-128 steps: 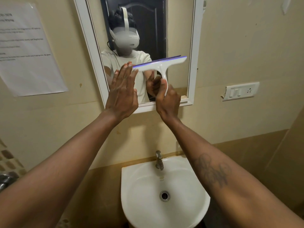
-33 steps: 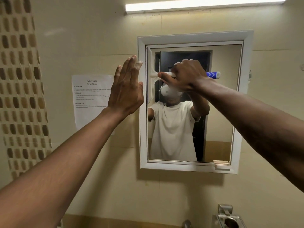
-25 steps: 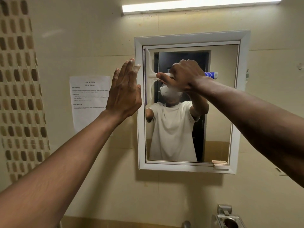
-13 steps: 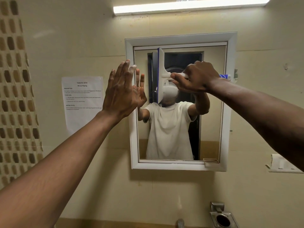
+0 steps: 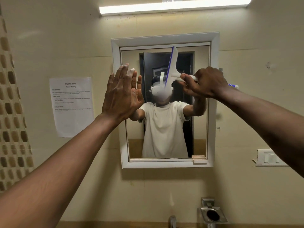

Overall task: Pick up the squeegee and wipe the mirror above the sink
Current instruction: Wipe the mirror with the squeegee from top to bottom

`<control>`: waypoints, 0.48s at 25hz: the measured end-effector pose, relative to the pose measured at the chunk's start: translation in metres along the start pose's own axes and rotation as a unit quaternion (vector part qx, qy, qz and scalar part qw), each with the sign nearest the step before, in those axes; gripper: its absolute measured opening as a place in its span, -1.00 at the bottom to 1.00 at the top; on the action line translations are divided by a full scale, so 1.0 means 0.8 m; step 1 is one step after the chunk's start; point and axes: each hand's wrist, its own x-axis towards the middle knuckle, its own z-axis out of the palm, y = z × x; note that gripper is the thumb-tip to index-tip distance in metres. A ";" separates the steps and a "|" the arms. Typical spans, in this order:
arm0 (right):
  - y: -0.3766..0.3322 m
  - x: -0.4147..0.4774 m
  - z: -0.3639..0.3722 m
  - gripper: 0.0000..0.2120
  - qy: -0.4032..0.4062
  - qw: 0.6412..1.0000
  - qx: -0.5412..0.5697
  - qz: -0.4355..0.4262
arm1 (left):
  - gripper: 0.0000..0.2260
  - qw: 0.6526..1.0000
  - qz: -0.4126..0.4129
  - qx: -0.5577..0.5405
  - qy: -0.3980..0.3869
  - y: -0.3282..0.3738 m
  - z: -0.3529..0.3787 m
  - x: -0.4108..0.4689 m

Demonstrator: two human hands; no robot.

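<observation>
The white squeegee with a blue rubber edge stands almost upright against the upper middle of the mirror, which has a white frame. My right hand is shut on its handle, whose blue end sticks out past my wrist. My left hand is flat and open with fingers up, held against the mirror's left frame edge. The glass reflects a person in a white shirt with both arms raised.
A printed paper sheet is taped to the wall left of the mirror. A tube light runs above. A switch plate sits at the right; a metal soap holder and the tap top lie below.
The squeegee has slid rightward from the mirror's left edge to about its middle, with my right hand carrying it. My left hand has stayed by the left frame. The view has shifted left.
</observation>
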 end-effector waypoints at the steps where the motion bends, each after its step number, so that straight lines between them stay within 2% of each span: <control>1: 0.003 -0.006 -0.002 -0.33 0.006 1.000 -0.002 0.011 | -0.32 1.000 0.005 0.002 0.008 0.002 0.004 0.000; 4: 0.011 -0.023 -0.005 -0.38 0.018 0.999 -0.012 0.044 | -0.29 0.999 0.016 0.016 0.026 0.008 0.014 0.000; 12: 0.016 -0.049 0.013 -0.36 0.070 0.984 0.028 0.159 | -0.28 0.999 0.033 -0.004 0.037 0.023 0.022 0.000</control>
